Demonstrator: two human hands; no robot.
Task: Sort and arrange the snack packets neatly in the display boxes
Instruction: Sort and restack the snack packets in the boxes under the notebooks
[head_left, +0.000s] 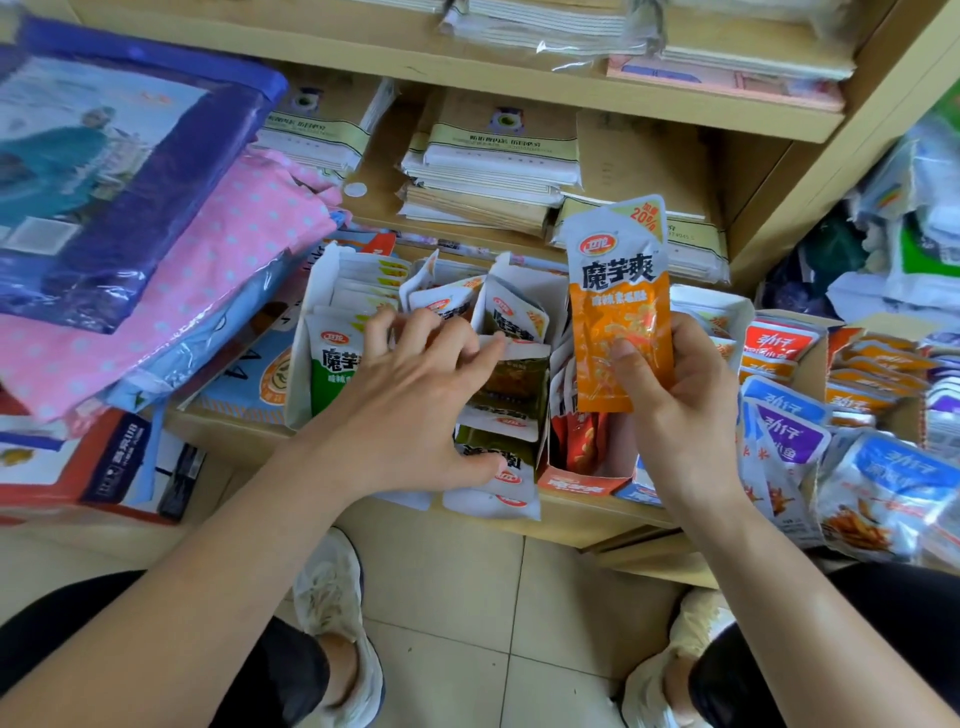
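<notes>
You're crouched at the shelf (582, 515), and there's plenty still to do here. Four boxes sit along it. The left box (300, 364) looks the tidiest, with green packets (332, 371) filed upright front to back. The middle box (519, 278) is a mess: olive packets (519, 379) lean every which way, and several have spilled out over its front onto the shelf edge. The red box (571, 482) next to it holds red packets (579, 441) standing on end with room to spare. The right box (813, 364) has orange and blue ones stacked flat. Beyond it, a heap of blue packets (883, 483) lies loose, not boxed at all.

Now the hands. Your left hand (415, 405) is spread over the middle box, fingers apart and laid on the olive packets, thumb down by the spilled ones; it isn't closed round anything I can make out. Your right hand (675, 400) is clamped on one orange packet (618, 317), thumb on its face and fingers behind, holding it upright just above the red box.

I'd call this early going: one box neat, that orange packet needs its home, and the middle box and blue heap remain.
</notes>
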